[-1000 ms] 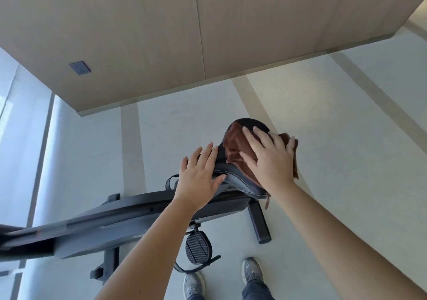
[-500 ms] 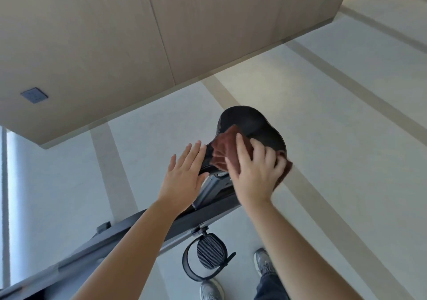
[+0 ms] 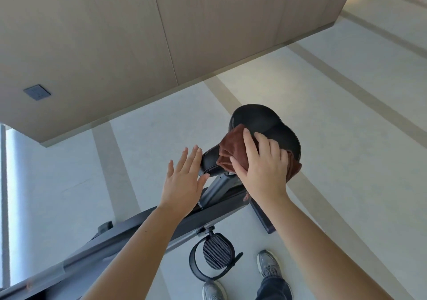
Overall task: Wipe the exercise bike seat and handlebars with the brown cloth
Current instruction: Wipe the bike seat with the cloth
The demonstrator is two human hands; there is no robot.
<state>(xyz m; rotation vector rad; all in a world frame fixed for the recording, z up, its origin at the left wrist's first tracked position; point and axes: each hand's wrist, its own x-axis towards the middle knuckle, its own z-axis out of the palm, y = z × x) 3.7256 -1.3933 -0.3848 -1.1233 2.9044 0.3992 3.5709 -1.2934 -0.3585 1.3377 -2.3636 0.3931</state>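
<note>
Pressing down on the crumpled brown terry cloth (image 3: 233,148), the right hand (image 3: 261,163) lies flat with fingers spread, pinning the fabric against the black padded bike seat (image 3: 265,124) rather than pinching it — the grip here is a palm hold on the cloth. The cloth covers the middle and near side of the seat; the broad rear part lies bare beyond the fingertips, up and to the right. The seat's long axis runs from that wide end down-left to its narrow nose, where the left hand (image 3: 184,177) hovers open and empty, fingers straight, just beside the nose. I judge the seat wipe under way, with the right hand nearer the uncleaned rear. No handlebars are in view — only the dark frame beam (image 3: 129,232) and a strapped black pedal (image 3: 216,253) below
</note>
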